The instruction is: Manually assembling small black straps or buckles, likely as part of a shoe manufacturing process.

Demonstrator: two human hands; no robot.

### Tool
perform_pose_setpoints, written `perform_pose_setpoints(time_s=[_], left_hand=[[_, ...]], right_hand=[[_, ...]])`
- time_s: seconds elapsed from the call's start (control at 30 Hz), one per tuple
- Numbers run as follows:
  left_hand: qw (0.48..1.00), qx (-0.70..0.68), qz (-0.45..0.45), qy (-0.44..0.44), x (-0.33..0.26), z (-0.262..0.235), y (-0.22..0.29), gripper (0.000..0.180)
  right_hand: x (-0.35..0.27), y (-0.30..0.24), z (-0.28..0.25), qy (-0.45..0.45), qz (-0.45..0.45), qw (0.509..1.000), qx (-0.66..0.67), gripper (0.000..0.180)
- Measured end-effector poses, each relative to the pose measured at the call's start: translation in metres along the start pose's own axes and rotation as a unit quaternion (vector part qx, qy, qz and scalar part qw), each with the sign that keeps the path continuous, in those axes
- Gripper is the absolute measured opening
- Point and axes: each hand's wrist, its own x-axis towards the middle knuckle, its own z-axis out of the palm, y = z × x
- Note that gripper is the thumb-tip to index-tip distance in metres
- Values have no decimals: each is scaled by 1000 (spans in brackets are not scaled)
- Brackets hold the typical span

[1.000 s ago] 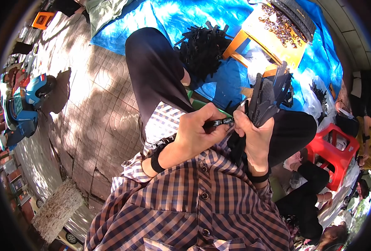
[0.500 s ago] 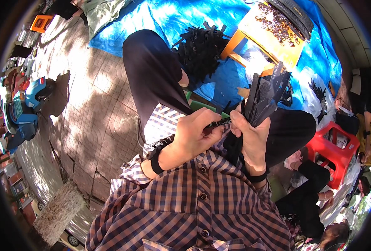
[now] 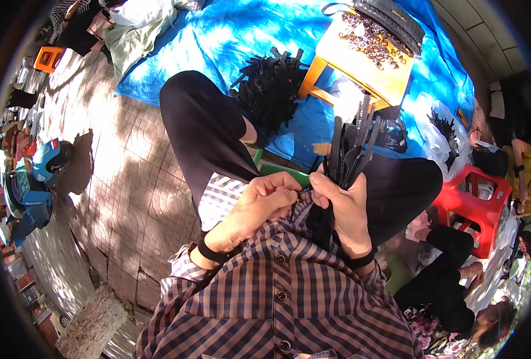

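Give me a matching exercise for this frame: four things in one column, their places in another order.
1 bundle of dark strips
2 heap of dark strips
3 red stool
4 orange table

a on the blue tarp, before the knee
b gripped in the right hand
c top, carrying small metal parts
d far right, beside another person

1-b, 2-a, 3-d, 4-c

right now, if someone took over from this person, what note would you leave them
Right hand: closed around a bundle of dark flat strips, their ends fanned upward over the lap.
Left hand: fingers pinched on a small dark piece at the bundle's base, close against the right hand.
A pile of similar dark strips lies on the blue tarp, beside a yellow stool with small metal pieces on top.
Done: one bundle gathered in hand. Left: the pile on the tarp looks unhandled; how far the bundle is worked cannot be told.
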Motion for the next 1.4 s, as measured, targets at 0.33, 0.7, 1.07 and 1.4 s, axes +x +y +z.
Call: perform_pose_setpoints(time_s=[0.33,0.7,1.07,1.4], left_hand=[[973,-205,-92,-59,1,-4,2,18],[997,-33,-23,-65,4,-9,-10,23],[933,204,296,17,1,-3,-30,17],[969,104,223,10,-3,-3,-21,9]], right_hand=[[12,-2,-4,-88,0,995,-56,29],[9,9,2,-44,34,998,-13,27],[9,3,11,20,-32,996,-84,15],[13,4,8,-6,4,997,-79,14]])
